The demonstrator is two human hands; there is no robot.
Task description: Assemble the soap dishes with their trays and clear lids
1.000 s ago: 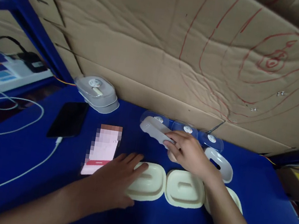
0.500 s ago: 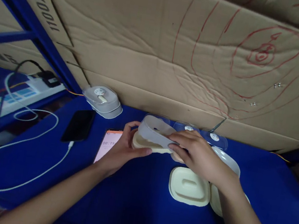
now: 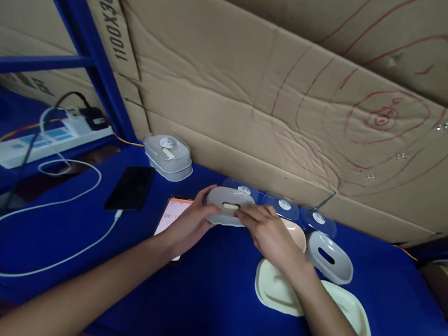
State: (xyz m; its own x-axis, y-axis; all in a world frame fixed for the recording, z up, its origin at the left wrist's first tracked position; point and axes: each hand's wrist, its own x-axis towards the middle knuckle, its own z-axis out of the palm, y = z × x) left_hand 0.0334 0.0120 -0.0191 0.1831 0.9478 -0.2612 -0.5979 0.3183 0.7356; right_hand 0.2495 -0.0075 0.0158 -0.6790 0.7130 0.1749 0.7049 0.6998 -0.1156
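Observation:
My left hand (image 3: 194, 218) is closed round the left end of a grey oval soap dish (image 3: 231, 197) with a slot in its middle. A cream ridge shows through that slot. My right hand (image 3: 271, 228) has its fingers closed on the dish's right end. Both hands keep it just above the blue table, near the row of clear lids. A cream base (image 3: 275, 288) lies below my right wrist, partly covered by the forearm. Beside it is a second cream base (image 3: 347, 313). Another grey dish with a slot (image 3: 331, 257) and a partly hidden peach piece (image 3: 296, 235) lie to the right.
Clear lids with round stickers (image 3: 284, 206) line the cardboard wall (image 3: 216, 105). A stacked grey soap box (image 3: 168, 157) stands at the back left. Nearby are a black phone (image 3: 130, 188) on a white cable, a lit phone (image 3: 170, 213) and a power strip (image 3: 42, 143).
The grey dish, tilted above the cream base before, now sits level over it, with the cream ridge in its slot. The view has shifted slightly.

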